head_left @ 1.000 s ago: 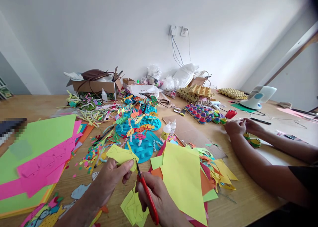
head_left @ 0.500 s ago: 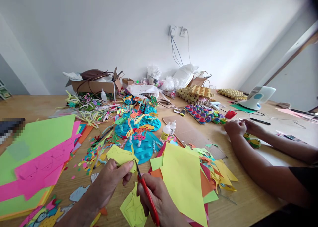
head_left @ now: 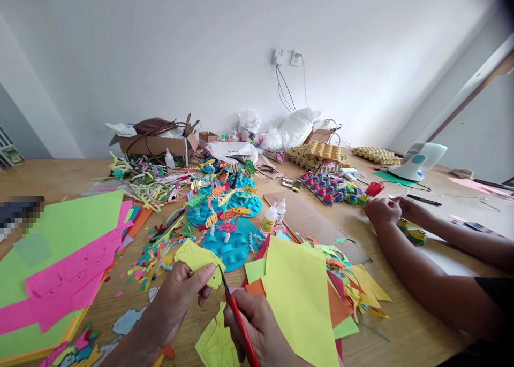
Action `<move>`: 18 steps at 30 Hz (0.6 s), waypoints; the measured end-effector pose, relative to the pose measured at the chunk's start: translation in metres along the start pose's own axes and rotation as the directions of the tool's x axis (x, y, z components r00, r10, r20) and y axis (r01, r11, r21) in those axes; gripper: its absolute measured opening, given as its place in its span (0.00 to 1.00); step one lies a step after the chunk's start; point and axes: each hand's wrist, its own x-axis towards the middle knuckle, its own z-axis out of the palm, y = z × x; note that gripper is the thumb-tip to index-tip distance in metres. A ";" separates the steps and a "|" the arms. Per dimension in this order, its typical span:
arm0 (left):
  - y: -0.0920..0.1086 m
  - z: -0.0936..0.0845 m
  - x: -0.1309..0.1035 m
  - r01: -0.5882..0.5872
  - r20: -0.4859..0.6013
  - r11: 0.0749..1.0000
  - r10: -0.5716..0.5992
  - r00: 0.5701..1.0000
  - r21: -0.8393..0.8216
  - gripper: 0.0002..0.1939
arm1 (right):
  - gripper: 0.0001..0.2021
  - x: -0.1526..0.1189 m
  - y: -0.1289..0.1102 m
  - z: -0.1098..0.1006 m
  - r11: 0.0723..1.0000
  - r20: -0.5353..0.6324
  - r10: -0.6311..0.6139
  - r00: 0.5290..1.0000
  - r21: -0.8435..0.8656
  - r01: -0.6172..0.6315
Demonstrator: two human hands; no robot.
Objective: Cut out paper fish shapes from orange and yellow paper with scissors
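Pinched in my left hand (head_left: pixel 182 289) is a piece of yellow paper (head_left: pixel 195 255) with a drawn outline on it. Red-handled scissors (head_left: pixel 242 324) are gripped in my right hand (head_left: pixel 257 321), their dark blades meeting the paper's right edge. Below my hands lies another yellow paper with drawn lines (head_left: pixel 214 337), partly covered by my right hand. A stack of yellow, orange, red and green sheets (head_left: pixel 297 297) sits beside my right hand. Just beyond the held paper stand blue round bases (head_left: pixel 227 244) with small patterned paper fish on them.
Green sheets (head_left: pixel 88 212) and a pink sheet with drawn fish (head_left: pixel 76 270) lie left. Two glue bottles (head_left: pixel 269 217) stand mid-table. At right, another person's hands (head_left: pixel 383 212) work near painted egg-carton pieces (head_left: pixel 331 188). Paper scraps (head_left: pixel 363 289), egg trays (head_left: pixel 315 153) and a box (head_left: pixel 155 145) surround these.
The cut-off strip that stood up at the paper's right edge no longer shows. The scissors stay at that edge, and the whole view has shifted slightly.
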 end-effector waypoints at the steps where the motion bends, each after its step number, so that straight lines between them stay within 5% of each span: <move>1: 0.000 0.000 0.000 -0.002 -0.010 1.000 0.002 1.000 0.006 0.12 | 0.21 0.001 0.002 0.001 1.000 -0.005 -0.015 1.000 -0.028 0.015; 11: -0.001 -0.002 0.002 0.026 0.018 0.999 -0.027 0.999 0.046 0.11 | 0.19 0.004 0.006 0.002 0.993 -0.023 -0.084 0.996 -0.085 0.081; 18: -0.001 -0.005 0.001 0.039 0.069 0.998 -0.043 0.997 0.049 0.13 | 0.19 -0.002 -0.003 0.001 1.000 0.003 -0.008 1.000 -0.007 0.008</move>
